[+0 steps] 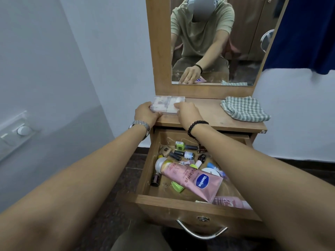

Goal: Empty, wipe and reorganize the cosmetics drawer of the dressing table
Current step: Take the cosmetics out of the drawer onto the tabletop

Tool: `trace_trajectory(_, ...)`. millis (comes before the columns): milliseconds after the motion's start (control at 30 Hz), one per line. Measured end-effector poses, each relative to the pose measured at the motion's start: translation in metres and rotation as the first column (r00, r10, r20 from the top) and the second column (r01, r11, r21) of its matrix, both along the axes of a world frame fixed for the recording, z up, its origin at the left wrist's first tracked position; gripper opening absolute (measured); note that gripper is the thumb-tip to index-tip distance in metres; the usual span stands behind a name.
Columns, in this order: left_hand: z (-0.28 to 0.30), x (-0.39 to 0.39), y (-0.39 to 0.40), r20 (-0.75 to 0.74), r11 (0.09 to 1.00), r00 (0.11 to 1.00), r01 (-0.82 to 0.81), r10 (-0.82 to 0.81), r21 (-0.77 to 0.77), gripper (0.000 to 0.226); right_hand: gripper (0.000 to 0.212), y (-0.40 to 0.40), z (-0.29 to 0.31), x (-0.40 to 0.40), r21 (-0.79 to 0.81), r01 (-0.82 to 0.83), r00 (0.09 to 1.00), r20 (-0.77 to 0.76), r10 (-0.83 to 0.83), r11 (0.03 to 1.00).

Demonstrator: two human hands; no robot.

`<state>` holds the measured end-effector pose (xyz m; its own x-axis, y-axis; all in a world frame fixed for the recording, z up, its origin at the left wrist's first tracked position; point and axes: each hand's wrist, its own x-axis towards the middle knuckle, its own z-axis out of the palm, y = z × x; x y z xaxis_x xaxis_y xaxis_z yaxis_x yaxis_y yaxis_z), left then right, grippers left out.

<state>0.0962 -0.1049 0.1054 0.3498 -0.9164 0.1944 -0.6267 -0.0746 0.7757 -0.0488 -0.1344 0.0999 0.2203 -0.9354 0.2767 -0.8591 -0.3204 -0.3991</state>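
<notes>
Gripping a clear, pinkish-patterned case point(167, 105), both hands point(146, 113) point(186, 111).

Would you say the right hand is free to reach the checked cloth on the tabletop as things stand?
Probably not yet: the right hand and left hand both hold the clear case. Otherwise the tabletop path to the checked cloth looks unobstructed.

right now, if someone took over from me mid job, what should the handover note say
Left hand and right hand both hold the clear case on the left of the tabletop.
Checked cloth lies on the right of the top, unused.
Drawer is open and still holds the pink tube, nail polishes and other small items.
Left: finish emptying, wipe, reorganize.
</notes>
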Motion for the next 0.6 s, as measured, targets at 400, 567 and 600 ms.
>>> trace_trajectory(400,-0.002,0.005,-0.025,0.026,0.997,0.998,-0.064,0.063,0.05,0.018,0.023,-0.018,0.008,0.007,0.008,-0.02,0.998,-0.054,0.021,1.0)
trace_trajectory(567,-0.003,0.004,-0.027,0.018,0.996,0.997,-0.071,0.07,0.048,0.029,0.023,-0.02,0.01,0.006,0.055,-0.007,0.998,-0.056,0.01,0.998)
trace_trajectory(600,-0.002,0.004,-0.027,0.037,0.996,0.997,-0.067,0.065,0.061,0.034,0.026,-0.021,0.012,0.005,0.08,0.006,0.999,-0.049,-0.002,0.997)
